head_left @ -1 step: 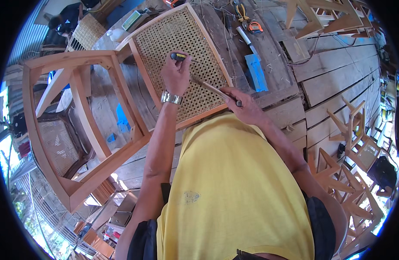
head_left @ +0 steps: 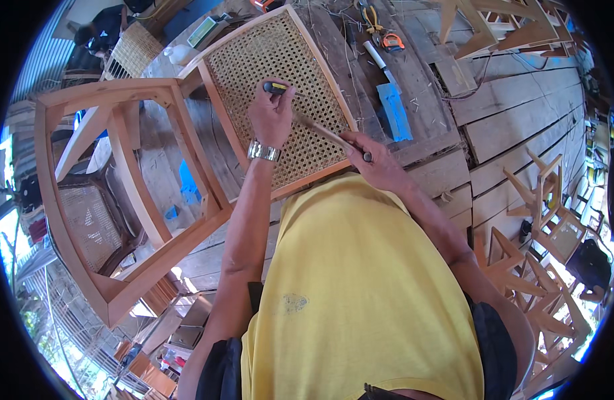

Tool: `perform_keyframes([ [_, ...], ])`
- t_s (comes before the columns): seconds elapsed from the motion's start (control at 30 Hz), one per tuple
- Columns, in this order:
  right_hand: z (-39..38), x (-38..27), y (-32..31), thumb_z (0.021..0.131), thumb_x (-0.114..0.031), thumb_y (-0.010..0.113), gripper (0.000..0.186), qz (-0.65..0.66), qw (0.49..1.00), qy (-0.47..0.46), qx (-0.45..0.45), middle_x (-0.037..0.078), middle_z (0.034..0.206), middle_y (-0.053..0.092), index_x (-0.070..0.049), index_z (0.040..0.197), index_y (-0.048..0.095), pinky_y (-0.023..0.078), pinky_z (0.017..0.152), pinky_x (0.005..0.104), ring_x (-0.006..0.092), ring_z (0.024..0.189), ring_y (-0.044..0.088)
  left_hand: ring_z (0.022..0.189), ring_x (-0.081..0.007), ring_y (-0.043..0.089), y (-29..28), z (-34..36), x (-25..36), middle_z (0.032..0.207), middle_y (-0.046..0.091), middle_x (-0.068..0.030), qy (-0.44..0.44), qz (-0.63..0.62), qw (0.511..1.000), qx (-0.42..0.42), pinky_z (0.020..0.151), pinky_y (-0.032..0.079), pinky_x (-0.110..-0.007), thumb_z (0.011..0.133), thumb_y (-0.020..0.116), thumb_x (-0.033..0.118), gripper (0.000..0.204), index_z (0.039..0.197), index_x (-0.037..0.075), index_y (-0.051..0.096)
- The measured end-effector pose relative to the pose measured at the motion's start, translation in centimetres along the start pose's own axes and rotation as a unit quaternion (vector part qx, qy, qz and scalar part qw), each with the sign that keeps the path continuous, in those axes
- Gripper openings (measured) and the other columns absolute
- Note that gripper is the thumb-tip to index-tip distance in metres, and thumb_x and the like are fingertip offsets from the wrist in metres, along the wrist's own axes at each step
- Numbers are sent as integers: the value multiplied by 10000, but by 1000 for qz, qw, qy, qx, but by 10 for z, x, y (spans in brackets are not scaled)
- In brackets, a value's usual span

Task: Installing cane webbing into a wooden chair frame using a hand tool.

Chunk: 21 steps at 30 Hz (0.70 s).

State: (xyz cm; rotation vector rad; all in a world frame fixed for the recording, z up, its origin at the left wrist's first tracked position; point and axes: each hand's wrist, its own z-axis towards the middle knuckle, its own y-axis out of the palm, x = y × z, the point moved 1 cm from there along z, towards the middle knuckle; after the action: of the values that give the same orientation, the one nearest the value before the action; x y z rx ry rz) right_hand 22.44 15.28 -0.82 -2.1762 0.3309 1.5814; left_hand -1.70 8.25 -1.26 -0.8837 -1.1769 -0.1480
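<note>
A woven cane panel [head_left: 260, 57] in a pale wooden frame lies in front of me. My left hand [head_left: 272, 119], with a metal watch on its wrist, is closed around the black and yellow handle of a screwdriver [head_left: 276, 87]. Its thin shaft points right, over the cane. At the panel's near right edge, my right hand [head_left: 377, 162] grips what looks like a hammer [head_left: 330, 137] by its slim wooden handle. The handle has a dark end and slants up left across the weave. Its far end, beside my left hand, is hard to make out.
A bare wooden chair frame [head_left: 137, 177] adjoins the panel at left. Pliers [head_left: 370, 19], an orange tape measure [head_left: 392, 42], a white-handled tool [head_left: 375, 55] and a blue strip [head_left: 393, 112] lie beyond at right. More chair frames [head_left: 527, 287] stand at right. A person [head_left: 101, 32] is at far left.
</note>
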Motion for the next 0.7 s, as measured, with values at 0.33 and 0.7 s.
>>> perform_keyframes([
  [0.33,6,-11,0,1023,-156,546,356,1,1000,-4,-1,67,1001,664,-32,1357,553,483,759,295,123,841,572,786,-56,641,1,13,-3,907,727,3,21,1,1000,20,716,519,-226,921,756,210,189,1022,84,658],
  [0.7,14,-12,-8,1015,-189,563,382,2,1000,26,-3,90,1052,673,-35,1364,546,494,820,312,161,889,603,814,-64,670,-3,21,-5,931,740,-8,9,15,999,27,717,532,-227,923,751,191,186,1036,79,653],
])
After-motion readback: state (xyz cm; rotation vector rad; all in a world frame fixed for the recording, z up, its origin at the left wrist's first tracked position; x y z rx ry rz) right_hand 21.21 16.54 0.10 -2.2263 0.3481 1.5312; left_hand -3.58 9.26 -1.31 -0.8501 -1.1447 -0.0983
